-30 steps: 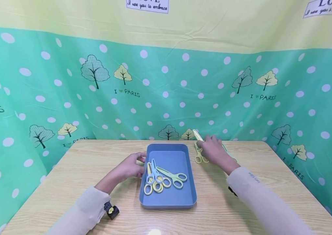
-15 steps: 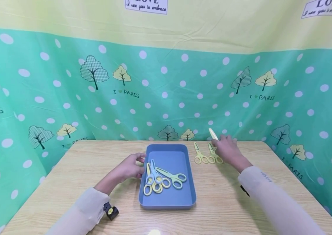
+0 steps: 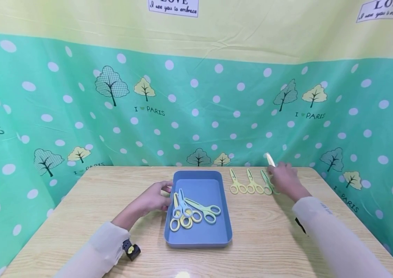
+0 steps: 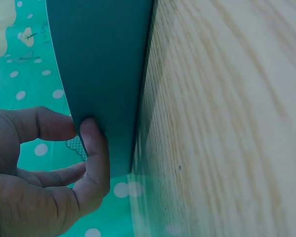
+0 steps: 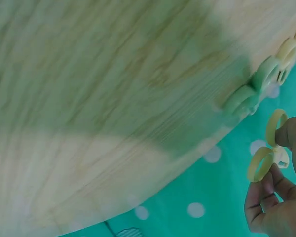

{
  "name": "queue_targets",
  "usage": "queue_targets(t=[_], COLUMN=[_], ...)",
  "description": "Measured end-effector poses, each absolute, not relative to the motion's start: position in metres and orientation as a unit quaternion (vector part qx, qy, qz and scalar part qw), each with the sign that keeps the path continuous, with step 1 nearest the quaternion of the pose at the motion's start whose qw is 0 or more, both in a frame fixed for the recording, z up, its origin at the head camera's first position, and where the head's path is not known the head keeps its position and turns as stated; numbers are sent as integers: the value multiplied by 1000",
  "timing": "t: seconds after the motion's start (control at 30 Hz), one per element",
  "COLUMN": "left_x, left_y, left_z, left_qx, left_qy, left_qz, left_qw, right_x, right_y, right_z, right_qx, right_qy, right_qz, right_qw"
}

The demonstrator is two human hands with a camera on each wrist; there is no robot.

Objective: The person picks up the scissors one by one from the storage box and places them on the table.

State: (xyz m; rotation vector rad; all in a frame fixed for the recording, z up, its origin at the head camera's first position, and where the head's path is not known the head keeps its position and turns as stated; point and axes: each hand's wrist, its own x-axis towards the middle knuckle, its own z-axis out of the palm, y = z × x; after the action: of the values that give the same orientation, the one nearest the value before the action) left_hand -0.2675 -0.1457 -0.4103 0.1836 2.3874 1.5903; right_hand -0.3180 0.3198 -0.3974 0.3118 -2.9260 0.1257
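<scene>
Bright head view — white glare on the table (image 3: 262, 235).

Yellow scissors pinched by the right hand at the tabletop's far edge

A yellow pair of scissors (image 5: 273, 149) is pinched by the right hand (image 5: 286, 212): one loop is pressed by the thumb (image 5: 292, 132), the other is met by the fingers (image 5: 254, 207). The loops are seen against the green cloth (image 5: 177, 187), by which white dots are carried; the blades cannot be made out. To the left, a green pair of scissors (image 5: 260, 79) is laid along the far edge of the wood-grained tabletop (image 5: 89, 123). Farther left, yellow loops (image 5: 284, 50) are lined up just beside it, partly cut off by the frame. Much of the tabletop is covered by greenish shade.
</scene>
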Motion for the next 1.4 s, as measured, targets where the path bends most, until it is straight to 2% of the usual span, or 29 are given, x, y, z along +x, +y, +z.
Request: queue_targets(t=[0.43, 0.83, 1.4], left_x=[-269, -269, -269], left_y=[-145, -144, -147], left_z=[-416, -412, -410], left_qx=[63, 66, 59], left_qy=[821, 816, 819], left_qz=[551, 556, 554], left_qw=[139, 141, 140], right_x=[-313, -310, -316], right_y=[364, 378, 376], right_z=[-409, -418, -420], right_qx=[89, 87, 120], right_qy=[-993, -989, -985], right_qz=[70, 114, 124], right_qw=[34, -20, 0])
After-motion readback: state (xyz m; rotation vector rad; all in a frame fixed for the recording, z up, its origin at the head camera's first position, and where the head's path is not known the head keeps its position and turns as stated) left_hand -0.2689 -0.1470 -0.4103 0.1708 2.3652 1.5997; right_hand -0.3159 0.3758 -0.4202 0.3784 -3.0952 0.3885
